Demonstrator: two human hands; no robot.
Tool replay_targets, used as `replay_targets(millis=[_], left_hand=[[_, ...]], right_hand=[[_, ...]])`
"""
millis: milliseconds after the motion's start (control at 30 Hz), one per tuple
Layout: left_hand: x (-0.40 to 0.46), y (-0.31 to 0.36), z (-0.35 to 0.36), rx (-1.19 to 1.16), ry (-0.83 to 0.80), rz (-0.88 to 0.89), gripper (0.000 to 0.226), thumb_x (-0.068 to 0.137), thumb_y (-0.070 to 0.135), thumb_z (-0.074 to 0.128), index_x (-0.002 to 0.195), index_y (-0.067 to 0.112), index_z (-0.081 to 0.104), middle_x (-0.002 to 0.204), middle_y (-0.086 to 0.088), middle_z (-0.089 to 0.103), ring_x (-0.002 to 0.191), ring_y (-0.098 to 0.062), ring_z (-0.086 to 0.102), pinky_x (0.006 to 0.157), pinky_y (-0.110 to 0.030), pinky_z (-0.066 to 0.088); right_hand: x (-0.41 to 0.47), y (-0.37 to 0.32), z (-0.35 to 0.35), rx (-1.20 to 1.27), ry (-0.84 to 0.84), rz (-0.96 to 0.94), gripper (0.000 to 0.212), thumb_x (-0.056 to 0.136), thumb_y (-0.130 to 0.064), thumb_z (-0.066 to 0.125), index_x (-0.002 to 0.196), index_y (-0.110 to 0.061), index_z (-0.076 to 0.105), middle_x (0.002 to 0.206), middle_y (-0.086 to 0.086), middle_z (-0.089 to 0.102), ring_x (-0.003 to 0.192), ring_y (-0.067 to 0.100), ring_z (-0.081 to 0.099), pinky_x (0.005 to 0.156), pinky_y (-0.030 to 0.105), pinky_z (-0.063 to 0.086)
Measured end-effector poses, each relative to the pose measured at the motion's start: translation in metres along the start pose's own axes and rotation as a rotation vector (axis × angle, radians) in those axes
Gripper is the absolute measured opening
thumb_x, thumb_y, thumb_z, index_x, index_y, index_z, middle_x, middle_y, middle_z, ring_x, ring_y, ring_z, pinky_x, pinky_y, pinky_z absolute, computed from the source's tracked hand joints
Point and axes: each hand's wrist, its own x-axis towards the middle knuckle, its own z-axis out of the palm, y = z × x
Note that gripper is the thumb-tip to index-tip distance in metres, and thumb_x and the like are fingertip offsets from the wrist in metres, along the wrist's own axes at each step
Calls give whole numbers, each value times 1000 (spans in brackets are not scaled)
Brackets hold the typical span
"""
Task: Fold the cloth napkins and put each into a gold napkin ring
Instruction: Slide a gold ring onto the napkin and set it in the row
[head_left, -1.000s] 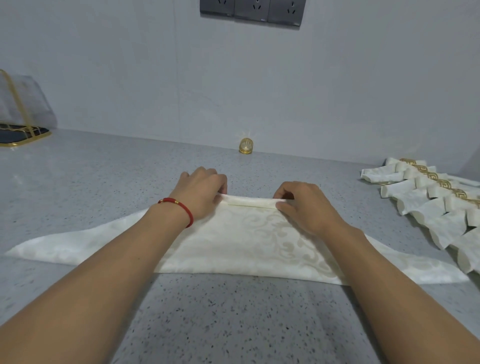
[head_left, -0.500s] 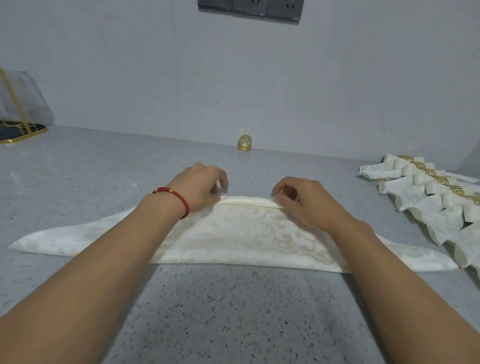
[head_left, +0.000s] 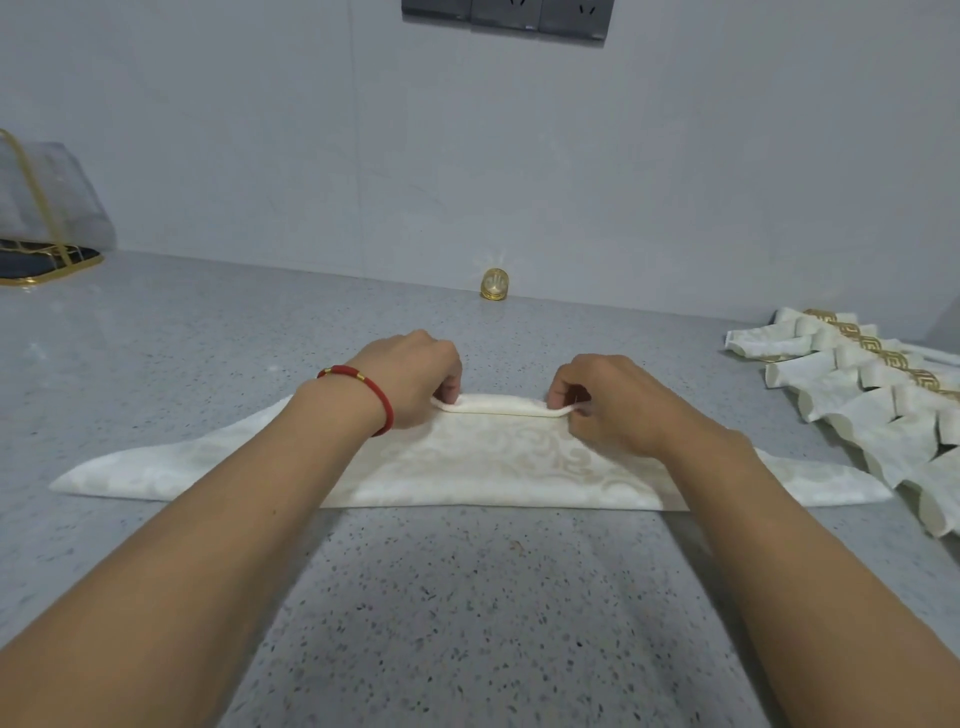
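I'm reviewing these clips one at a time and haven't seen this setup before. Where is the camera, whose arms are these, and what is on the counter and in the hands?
There is no machine here. A person wears one wide-angle camera on the head, so you look forward and down along their own two bare arms.

On the grey speckled counter lies a cream patterned napkin, folded into a wide triangle with its long edge toward the person. The left hand, with a red bracelet on its wrist, and the right hand each pinch an end of the far tip, which is rolled into a small tube.

A single gold napkin ring stands by the wall. At the right lie finished napkins, rolled and banded in gold. At the far left is a gold-framed stand.
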Motion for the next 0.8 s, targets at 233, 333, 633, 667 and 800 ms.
replay_targets(millis=[233, 333, 633, 667, 800], left_hand=[[-7, 1, 7, -176, 126, -69, 23, 86, 6, 65, 97, 25, 74, 91, 3, 72, 87, -20, 68, 82, -39, 58], [-10, 2, 16, -157, 135, -97, 28, 92, 12, 64, 118, 21, 69, 106, 1, 67, 99, -21, 63, 89, -38, 53], [-14, 14, 22, 100, 296, -70, 19, 94, 8, 55, 101, 26, 55, 102, 6, 62, 101, -21, 53, 86, -38, 35], [-15, 12, 21, 109, 299, -36, 22, 92, 7, 55, 99, 28, 54, 102, 7, 61, 100, -20, 53, 85, -36, 34], [-17, 5, 15, 108, 209, 88, 34, 86, -2, 55, 101, 27, 62, 106, 10, 62, 102, -17, 57, 81, -31, 37]], right_hand=[[-5, 9, 0, 165, 2, -28, 14, 99, -25, 65, 109, -34, 70, 102, -11, 64, 88, 7, 62, 80, 28, 54], [-3, 13, 5, 92, -16, -72, 17, 101, -26, 62, 115, -31, 70, 109, -11, 60, 94, 6, 58, 85, 27, 49], [-7, 3, 8, 2, 121, -67, 5, 99, -20, 62, 101, -24, 64, 98, -9, 59, 90, 14, 57, 82, 34, 51], [-8, 2, 6, -38, 121, -80, 8, 98, -17, 61, 97, -25, 62, 98, -9, 58, 89, 14, 56, 78, 33, 50], [-16, -1, -1, -204, 35, -146, 18, 92, -7, 56, 93, -24, 65, 101, -7, 59, 94, 17, 55, 74, 33, 46]])
